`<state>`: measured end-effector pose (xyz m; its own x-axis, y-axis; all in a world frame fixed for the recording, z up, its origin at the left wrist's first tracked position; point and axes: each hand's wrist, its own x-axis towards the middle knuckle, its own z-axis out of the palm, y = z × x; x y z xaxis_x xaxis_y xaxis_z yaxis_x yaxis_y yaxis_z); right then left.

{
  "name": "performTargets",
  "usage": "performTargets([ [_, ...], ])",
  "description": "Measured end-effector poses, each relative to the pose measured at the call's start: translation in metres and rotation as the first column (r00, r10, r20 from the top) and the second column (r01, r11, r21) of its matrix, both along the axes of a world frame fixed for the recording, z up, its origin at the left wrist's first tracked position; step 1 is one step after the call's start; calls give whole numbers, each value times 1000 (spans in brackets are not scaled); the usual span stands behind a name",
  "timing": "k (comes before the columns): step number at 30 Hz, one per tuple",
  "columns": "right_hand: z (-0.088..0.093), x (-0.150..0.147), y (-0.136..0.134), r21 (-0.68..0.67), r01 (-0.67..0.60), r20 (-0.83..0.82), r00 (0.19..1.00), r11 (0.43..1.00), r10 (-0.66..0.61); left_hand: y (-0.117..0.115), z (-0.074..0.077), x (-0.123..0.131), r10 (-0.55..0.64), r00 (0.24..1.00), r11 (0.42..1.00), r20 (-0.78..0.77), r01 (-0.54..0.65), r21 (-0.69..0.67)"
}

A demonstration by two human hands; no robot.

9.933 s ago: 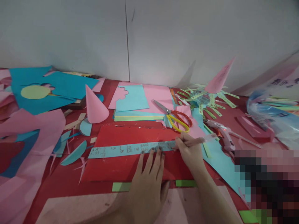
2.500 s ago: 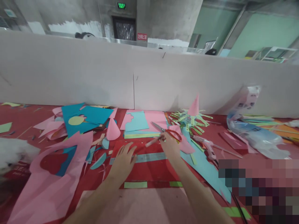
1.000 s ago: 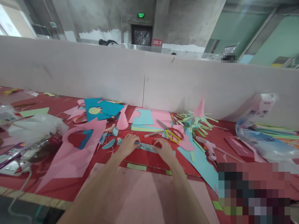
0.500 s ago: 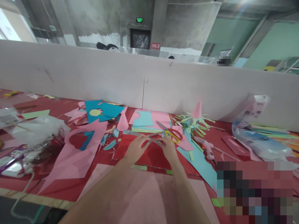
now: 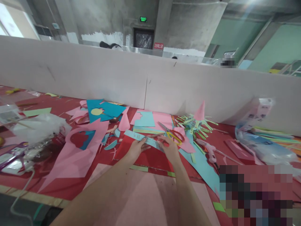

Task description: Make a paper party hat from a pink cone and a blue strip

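Observation:
A narrow light blue strip (image 5: 133, 135) with faint marks slants over a red sheet (image 5: 152, 158); I cannot tell whether it is paper or a ruler. My left hand (image 5: 137, 149) pinches it near the middle, fingers bent. At its right end, my right hand (image 5: 169, 147) grips it with fingers closed. A thin brownish stick (image 5: 156, 135) shows just behind the strip, between the hands; its far end is hidden by my right fingers. Scissors with yellow and red handles (image 5: 175, 137) lie just beyond my right hand.
Pink paper with cut-outs (image 5: 77, 160) lies left, near a plastic bag (image 5: 44, 125). To the right are a pink glue gun (image 5: 209, 150), a fringed green piece with a pink cone (image 5: 199, 111), and a clear bag (image 5: 265, 147). A white partition (image 5: 105, 78) closes off the back.
The light blue strip has turned its face up toward me, showing its broad side and marks. Both hands stay on it with small finger shifts. The view has shifted slightly.

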<state>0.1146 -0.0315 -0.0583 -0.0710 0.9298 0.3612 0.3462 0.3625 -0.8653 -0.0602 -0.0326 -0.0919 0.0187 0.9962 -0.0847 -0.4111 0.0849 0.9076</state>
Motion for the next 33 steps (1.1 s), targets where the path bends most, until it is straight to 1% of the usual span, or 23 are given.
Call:
performTargets([
  [2, -2, 3, 2, 0, 164, -62, 985, 986, -164, 0, 1, -1, 51, 996, 999, 77, -49, -24],
  [4, -4, 8, 6, -43, 295, -123, 947, 955, -298, 0, 3, -3, 89, 986, 996, 138, -84, -40],
  [6, -8, 12, 9, -120, 360, -171, 911, 925, -376, 1, 5, -5, 121, 975, 992, 184, -114, -52],
  [8, -9, 15, 11, -210, 351, -211, 895, 912, -393, 2, 8, -7, 151, 964, 988, 219, -141, -61],
  [10, -7, 13, 10, -286, 264, -255, 906, 921, -339, 3, 12, -9, 174, 954, 984, 246, -162, -69],
  [13, 3, 3, 0, -344, 25, -320, 937, 939, -142, 3, 17, -12, 192, 943, 981, 270, -179, -69],
  [14, 6, -2, -5, -356, -67, -333, 941, 932, -60, 2, 19, -12, 190, 943, 982, 274, -179, -66],
  [16, 11, -15, -14, -382, -228, -348, 933, 896, 89, 1, 20, -11, 173, 946, 985, 273, -166, -52],
  [18, 9, -30, -20, -388, -311, -359, 918, 868, 168, 0, 19, -9, 136, 955, 991, 263, -133, -30],
  [20, 2, -44, -22, -378, -325, -365, 913, 867, 183, -1, 17, -5, 87, 966, 996, 243, -88, -7],
  [22, -7, -54, -20, -361, -302, -365, 916, 883, 164, -1, 13, 0, 45, 976, 999, 214, -48, 8],
  [25, -19, -59, -15, -333, -260, -373, 919, 906, 126, -2, 9, 6, 21, 986, 999, 164, -26, 32],
  [29, -26, -53, -8, -320, -223, -385, 919, 921, 88, -3, 7, 9, 50, 995, 997, 88, -54, 49],
  [33, -27, -45, -2, -320, -215, -382, 921, 923, 82, 0, 7, 2, 117, 992, 991, 36, -119, 60],
])
